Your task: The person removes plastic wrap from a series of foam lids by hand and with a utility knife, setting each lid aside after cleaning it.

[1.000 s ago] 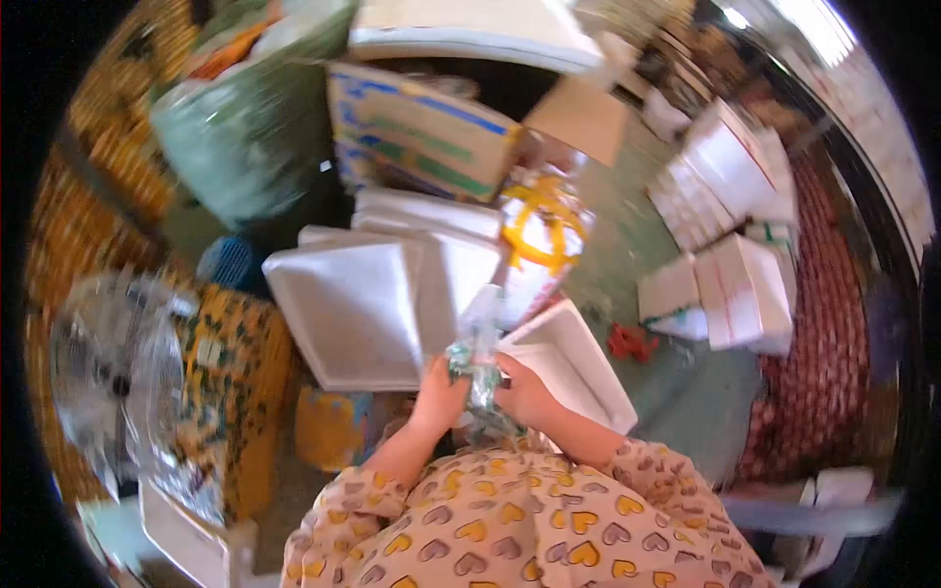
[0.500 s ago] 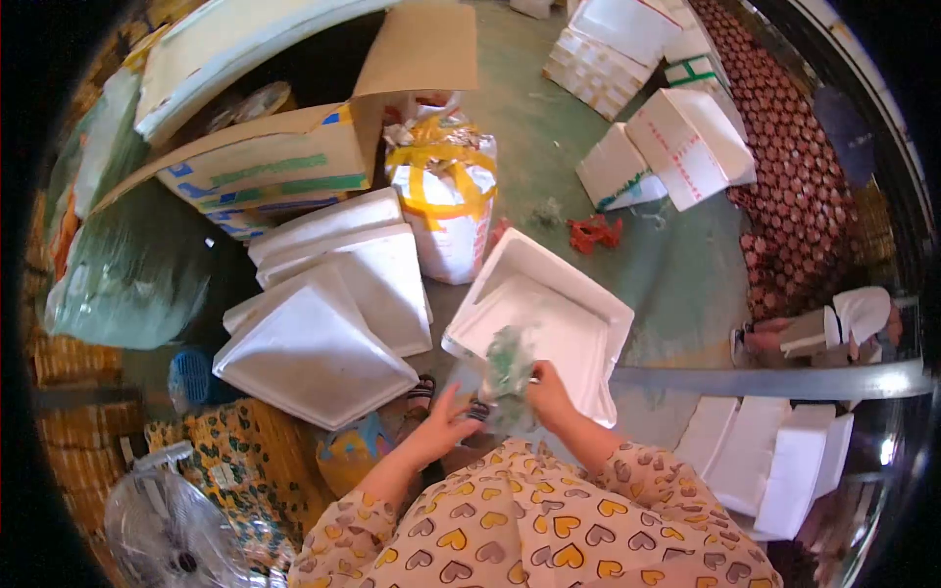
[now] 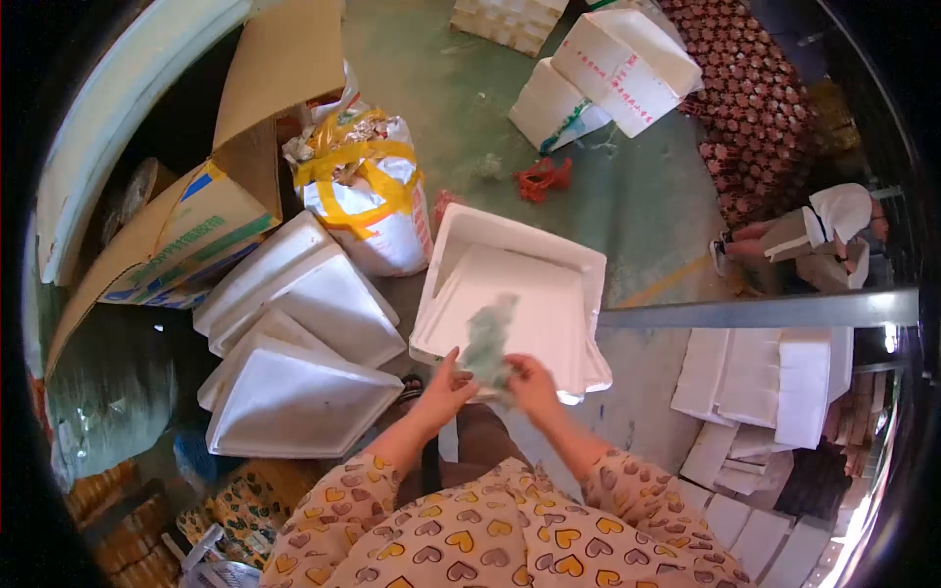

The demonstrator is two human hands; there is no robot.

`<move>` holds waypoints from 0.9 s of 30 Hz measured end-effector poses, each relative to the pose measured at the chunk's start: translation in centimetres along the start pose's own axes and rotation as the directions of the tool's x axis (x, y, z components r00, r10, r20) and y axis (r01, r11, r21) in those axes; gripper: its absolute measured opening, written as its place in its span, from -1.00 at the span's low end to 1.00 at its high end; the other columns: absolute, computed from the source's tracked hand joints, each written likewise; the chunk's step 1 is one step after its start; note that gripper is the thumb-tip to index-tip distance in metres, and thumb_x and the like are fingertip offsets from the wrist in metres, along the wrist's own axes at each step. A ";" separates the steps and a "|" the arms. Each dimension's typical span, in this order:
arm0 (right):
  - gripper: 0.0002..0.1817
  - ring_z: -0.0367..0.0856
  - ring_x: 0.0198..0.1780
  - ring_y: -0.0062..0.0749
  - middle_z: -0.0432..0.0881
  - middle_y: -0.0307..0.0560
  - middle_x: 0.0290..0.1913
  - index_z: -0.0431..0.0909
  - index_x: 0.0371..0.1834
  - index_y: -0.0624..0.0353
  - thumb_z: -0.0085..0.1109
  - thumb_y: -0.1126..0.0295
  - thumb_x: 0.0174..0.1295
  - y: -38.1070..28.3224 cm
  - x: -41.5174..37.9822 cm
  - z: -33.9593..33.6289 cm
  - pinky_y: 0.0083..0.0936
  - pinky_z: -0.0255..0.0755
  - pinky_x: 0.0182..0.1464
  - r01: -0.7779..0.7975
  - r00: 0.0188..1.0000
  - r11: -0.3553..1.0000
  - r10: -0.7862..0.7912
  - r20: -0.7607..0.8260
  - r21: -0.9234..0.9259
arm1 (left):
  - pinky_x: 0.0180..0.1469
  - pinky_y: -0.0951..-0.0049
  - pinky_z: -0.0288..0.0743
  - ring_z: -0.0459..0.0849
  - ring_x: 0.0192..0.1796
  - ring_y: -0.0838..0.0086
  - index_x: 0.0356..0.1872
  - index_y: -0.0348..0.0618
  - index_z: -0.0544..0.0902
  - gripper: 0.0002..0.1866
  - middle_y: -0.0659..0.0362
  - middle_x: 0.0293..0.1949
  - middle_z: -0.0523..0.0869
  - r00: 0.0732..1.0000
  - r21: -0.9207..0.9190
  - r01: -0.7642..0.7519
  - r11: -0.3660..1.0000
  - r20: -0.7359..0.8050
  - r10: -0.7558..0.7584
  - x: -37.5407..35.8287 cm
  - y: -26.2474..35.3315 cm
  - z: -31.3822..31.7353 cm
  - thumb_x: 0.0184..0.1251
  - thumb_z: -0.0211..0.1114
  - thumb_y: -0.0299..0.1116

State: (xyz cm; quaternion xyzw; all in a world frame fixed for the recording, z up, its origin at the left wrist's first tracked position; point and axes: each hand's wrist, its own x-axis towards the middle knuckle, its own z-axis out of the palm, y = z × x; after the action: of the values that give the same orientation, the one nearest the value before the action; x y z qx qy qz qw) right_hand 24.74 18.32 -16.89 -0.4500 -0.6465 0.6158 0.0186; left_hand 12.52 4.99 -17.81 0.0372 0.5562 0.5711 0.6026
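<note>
Between my hands, over the near part of a white foam box, is a thin green, partly see-through piece (image 3: pixel 488 338), blurred by motion. My right hand (image 3: pixel 532 385) pinches its lower right edge. My left hand (image 3: pixel 448 392) is at its lower left side, thumb and fingers apart, with the fingertips near or touching the piece. The open white foam box (image 3: pixel 600 284) stands below and in front of my hands, with flat white pieces inside.
White foam lids (image 3: pixel 304 392) and a taped white sack (image 3: pixel 377 201) stand at the left, beside an open cardboard box (image 3: pixel 196 235). Foam boxes (image 3: pixel 627 69) lie at the upper right. A person (image 3: pixel 838 216) bends at the far right. A metal bar (image 3: pixel 765 311) crosses the right side.
The view has shifted, and most surroundings appear further left and higher. My left hand has come closer to the green piece, which is now over the box.
</note>
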 end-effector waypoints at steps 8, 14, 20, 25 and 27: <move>-0.63 0.48 -0.09 -0.38 0.54 -0.04 -0.12 0.42 0.00 0.26 -0.01 0.57 0.05 -1.8 18.8 -4.4 -0.49 0.37 -0.02 0.110 0.983 0.994 -0.110 -0.147 -0.012 | -0.03 0.38 0.37 0.50 -0.02 0.40 0.26 -0.16 0.20 -0.46 0.07 0.04 0.50 0.934 -0.024 0.273 0.962 -0.232 -0.271 -2.5 -9.6 -4.1 0.28 0.11 -0.31; -0.31 0.49 -0.10 -0.30 0.54 -0.06 -0.06 -0.02 0.32 0.07 0.08 0.37 0.12 -7.1 25.8 -0.9 -0.32 0.39 -0.06 -0.164 0.981 0.859 0.192 -0.009 0.486 | -0.19 0.58 0.41 0.54 -0.20 0.56 0.09 -0.15 0.36 -0.65 0.19 -0.15 0.57 0.771 -0.339 0.121 0.933 -0.560 -0.303 -6.6 -12.4 -6.0 0.31 0.06 -0.31; -0.28 0.36 0.18 -0.13 0.44 0.05 0.11 0.31 0.19 0.10 0.17 -0.08 0.00 10.7 15.9 -0.3 -0.29 0.27 0.15 0.216 0.886 0.364 0.317 0.339 -0.906 | -0.06 0.40 0.41 0.53 -0.03 0.39 0.13 -0.18 0.34 -0.62 0.10 -0.04 0.54 0.773 -0.393 0.232 0.890 -0.481 -0.414 -4.7 -13.1 -3.7 0.33 0.04 -0.28; -0.60 0.50 -0.02 0.00 0.53 0.14 -0.10 0.44 -0.09 0.16 0.10 0.22 0.01 16.7 11.1 0.4 -0.21 0.40 -0.01 0.104 0.865 0.362 0.428 0.264 -0.926 | -0.19 0.57 0.40 0.55 -0.16 0.54 0.05 -0.18 0.41 -0.65 0.17 -0.16 0.58 0.807 -0.377 0.179 0.909 -0.472 -0.355 -4.0 -11.5 -3.6 0.28 0.12 -0.29; -0.68 0.52 -0.08 0.01 0.55 0.16 -0.16 0.48 -0.19 0.19 0.08 0.27 0.01 18.0 10.8 0.0 -0.20 0.43 -0.07 0.102 0.902 0.391 0.351 0.251 -0.915 | -0.18 0.57 0.39 0.55 -0.16 0.53 0.04 -0.19 0.41 -0.65 0.17 -0.16 0.58 0.826 -0.349 0.182 0.919 -0.453 -0.335 -4.6 -11.6 -4.2 0.27 0.13 -0.28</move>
State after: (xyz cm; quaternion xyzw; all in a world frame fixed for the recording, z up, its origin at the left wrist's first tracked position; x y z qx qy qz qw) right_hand 28.38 21.93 -37.21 -0.2957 -0.8280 0.2387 -0.4123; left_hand 18.32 -4.81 -24.44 -0.2786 0.6036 0.5483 0.5074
